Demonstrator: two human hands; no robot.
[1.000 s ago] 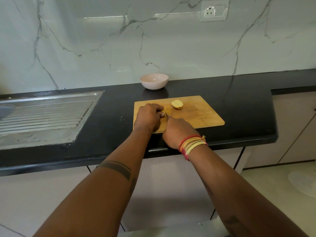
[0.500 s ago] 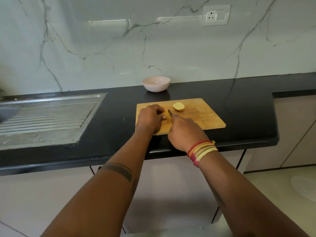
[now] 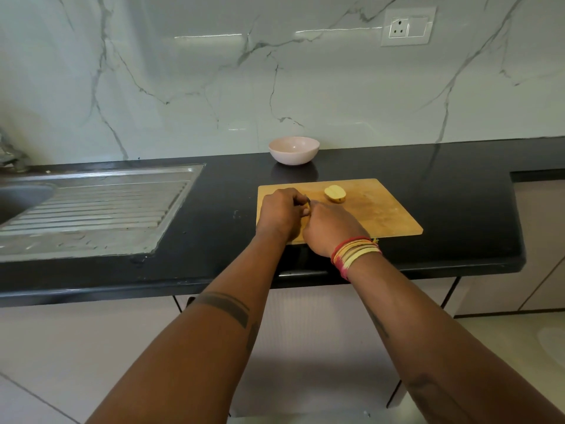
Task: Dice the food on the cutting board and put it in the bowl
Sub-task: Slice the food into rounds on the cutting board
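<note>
**Food being cut on the wooden board**

A ribbed steel drainboard [image 3: 91, 209] is lying left. The left hand [image 3: 279, 214] is curled over a food piece, mostly hidden. A knife, barely visible, is being gripped by the right hand [image 3: 331, 229]. A pale rounded half [image 3: 335, 193] is lying on the flat board [image 3: 382, 209]. The smooth round bowl [image 3: 294, 149] behind appears empty.

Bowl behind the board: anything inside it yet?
The pink bowl shows only its bare inner wall; no pieces are visible, though the near rim hides part of the bottom. One potato half lies on the cutting board, undiced.
</note>
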